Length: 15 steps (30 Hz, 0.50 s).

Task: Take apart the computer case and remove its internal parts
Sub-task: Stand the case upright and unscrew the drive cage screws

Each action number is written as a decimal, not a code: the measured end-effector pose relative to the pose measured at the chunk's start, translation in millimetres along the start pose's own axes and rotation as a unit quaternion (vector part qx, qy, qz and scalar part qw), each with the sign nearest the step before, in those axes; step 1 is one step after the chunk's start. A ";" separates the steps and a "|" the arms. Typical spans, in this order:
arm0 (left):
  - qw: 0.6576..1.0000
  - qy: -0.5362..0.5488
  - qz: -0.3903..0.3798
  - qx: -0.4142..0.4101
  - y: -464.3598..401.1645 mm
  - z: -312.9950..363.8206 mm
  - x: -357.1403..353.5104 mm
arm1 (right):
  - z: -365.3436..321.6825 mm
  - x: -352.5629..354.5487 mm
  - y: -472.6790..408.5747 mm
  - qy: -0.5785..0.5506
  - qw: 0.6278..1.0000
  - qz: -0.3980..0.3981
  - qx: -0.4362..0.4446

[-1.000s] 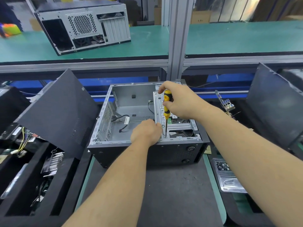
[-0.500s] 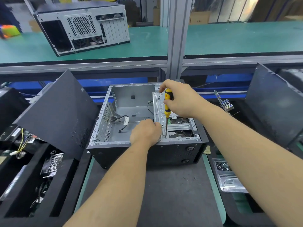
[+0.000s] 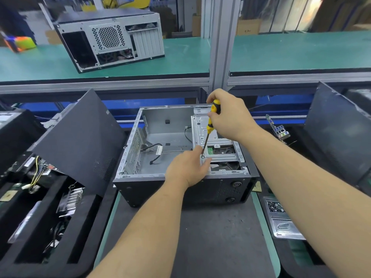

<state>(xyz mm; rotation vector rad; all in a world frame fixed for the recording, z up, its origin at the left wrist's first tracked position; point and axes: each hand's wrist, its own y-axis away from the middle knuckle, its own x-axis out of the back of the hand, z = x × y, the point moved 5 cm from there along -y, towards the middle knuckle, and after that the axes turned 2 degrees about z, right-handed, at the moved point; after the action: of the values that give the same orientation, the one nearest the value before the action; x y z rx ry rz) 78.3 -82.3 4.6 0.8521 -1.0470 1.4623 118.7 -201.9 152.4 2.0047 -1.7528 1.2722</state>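
The right hand (image 3: 230, 117) is curled round the yellow-and-black handle of a screwdriver (image 3: 209, 125), fingers and thumb pinching it near the top. The shaft slants down and toward the person, its tip at a screw (image 3: 202, 156) on the drive cage (image 3: 215, 141). The left hand (image 3: 187, 169) rests on the cage's near left corner just below that tip, its fingers loosely bent, the forefinger touching the metal beside the shaft; whether it pinches anything I cannot tell, since its fingertips are hidden behind the knuckles.

The computer case (image 3: 180, 189) lies open-side up under both hands, on a dark mat (image 3: 220, 237). To the left of the left hand the case's bay is bare metal with a loose black cable (image 3: 154, 149). The drives under the cage show only through its cut-outs.

Left of the left arm a black side panel (image 3: 80, 141) leans over a foam tray (image 3: 30, 227) of parts, which the frame's edge cuts off. Right of the right arm lie a tray of screws (image 3: 281, 221) and another dark panel (image 3: 337, 141), also cut off. Beyond the right hand a second case (image 3: 110, 39) sits on the green upper shelf (image 3: 291, 51).
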 end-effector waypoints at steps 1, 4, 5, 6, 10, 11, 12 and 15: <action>1.000 0.008 0.014 0.007 -0.6 -1.1 0.2 | 0.5 0.4 0.1 -0.004 1.000 0.004 -0.002; 0.998 0.027 0.047 0.021 0.0 -3.0 1.5 | 2.9 1.9 3.0 -0.015 1.000 0.012 -0.015; 0.998 0.029 0.049 0.018 -0.6 -3.1 1.4 | 4.3 2.4 4.9 -0.022 0.999 0.015 -0.021; 0.998 0.029 0.046 0.016 -1.4 -4.0 1.2 | 6.3 3.4 6.7 -0.033 0.999 0.021 -0.030; 0.995 0.060 0.042 0.068 -1.0 -9.0 -1.8 | 25.7 21.9 18.6 -0.093 0.986 0.110 -0.080; 0.990 0.087 0.044 0.102 -2.4 -12.7 0.1 | 35.0 28.9 24.8 -0.113 0.978 0.147 -0.099; 0.983 0.114 0.041 0.138 -4.1 -15.8 3.6 | 47.2 36.0 33.7 -0.131 0.966 0.189 -0.122; 0.934 0.243 0.042 0.257 -17.0 -24.9 17.2 | 95.0 45.2 72.8 -0.169 0.912 0.293 -0.233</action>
<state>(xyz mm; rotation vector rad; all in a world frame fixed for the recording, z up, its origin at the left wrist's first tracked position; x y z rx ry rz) 93.5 -52.6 14.3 0.7448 -0.3306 1.9354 95.9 -315.3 97.8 1.5334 -2.6481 0.5191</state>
